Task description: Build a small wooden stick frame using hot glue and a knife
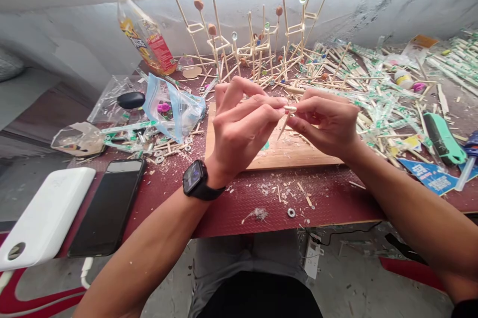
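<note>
My left hand (242, 126) and my right hand (326, 121) meet above a wooden board (276, 153) on the dark red table (261, 208). Both pinch the same short wooden stick (287, 117), which slants down from their fingertips. A black smartwatch (194, 178) is on my left wrist. Behind the hands stands a structure of upright wooden sticks (254, 44) topped with small beads and balls.
A tilted drink bottle (144, 34) stands at the back left, with plastic bags (170, 106) beside it. A black phone (108, 206) and a white power bank (45, 218) lie at the left. Chopstick wrappers and sticks (384, 93) cover the right side, near a green tool (442, 138).
</note>
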`<state>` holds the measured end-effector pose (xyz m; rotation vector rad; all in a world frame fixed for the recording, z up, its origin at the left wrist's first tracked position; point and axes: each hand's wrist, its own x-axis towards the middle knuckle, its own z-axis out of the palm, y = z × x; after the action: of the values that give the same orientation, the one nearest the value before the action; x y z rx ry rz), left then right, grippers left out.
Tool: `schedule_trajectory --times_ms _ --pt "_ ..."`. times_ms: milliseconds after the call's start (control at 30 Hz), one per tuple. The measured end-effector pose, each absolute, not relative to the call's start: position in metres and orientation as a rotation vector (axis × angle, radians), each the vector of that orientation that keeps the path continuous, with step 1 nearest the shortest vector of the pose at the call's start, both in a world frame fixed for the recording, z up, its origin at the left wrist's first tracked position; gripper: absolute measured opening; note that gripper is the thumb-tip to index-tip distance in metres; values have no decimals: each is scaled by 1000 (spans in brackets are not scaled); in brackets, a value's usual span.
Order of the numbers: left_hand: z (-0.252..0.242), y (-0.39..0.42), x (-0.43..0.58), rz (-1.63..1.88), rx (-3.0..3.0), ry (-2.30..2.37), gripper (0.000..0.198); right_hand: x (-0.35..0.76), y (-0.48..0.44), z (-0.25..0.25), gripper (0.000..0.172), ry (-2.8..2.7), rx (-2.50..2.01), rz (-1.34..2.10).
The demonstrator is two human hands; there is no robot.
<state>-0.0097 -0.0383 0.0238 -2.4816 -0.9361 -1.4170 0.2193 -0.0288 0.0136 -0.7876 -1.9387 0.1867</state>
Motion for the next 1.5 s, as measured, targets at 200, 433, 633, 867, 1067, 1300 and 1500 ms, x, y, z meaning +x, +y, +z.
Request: schedule_trajectory --times_ms 200,433,633,867,1067,1300,1500 --pt "22 -37 -5 -1680 -2477 -970 7 212 -31 12 28 -1822 -734 261" --pt "15 -32 -1 -1768 -2831 -1056 38 212 -30 5 28 -1779 -782 274" --pt "4 -18 -5 -1903 -2912 -821 38 214 -29 7 20 -1849 -688 254" --pt "-5 2 -7 -2051 -2965 -530 37 218 -25 8 36 -1912 -756 285" --pt "0 3 -11 -1947 -3046 -510 38 219 -22 6 32 -1940 -766 244" --pt "-1 3 -12 -1930 -3075 -554 38 219 -23 7 25 -1972 -726 221" --pt "-4 4 -11 -1888 -3065 -587 38 220 -22 8 23 -1992 -689 140"
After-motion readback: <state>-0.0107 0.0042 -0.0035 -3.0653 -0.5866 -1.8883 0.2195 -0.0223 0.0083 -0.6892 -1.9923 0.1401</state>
